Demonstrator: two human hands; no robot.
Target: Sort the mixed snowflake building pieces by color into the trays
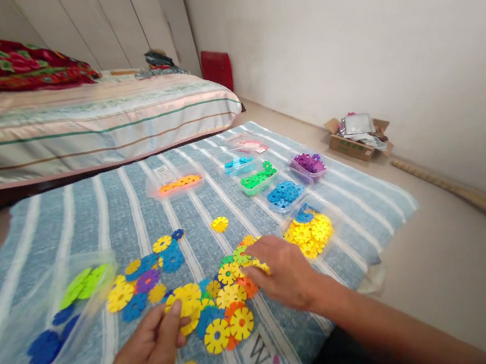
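A heap of flat plastic gear-shaped discs in yellow, blue, orange, green and purple lies on a blue striped blanket. My left hand pinches a yellow disc at the heap's near left edge. My right hand rests palm down on the heap's right side, its fingertips closed on a yellow disc. A clear tub of yellow discs stands just beyond my right hand.
A clear tub with green and blue discs sits at the left. Tubs of orange, cyan, green, blue and purple discs line the far side. A bed, a cardboard box and a wooden stick border the blanket.
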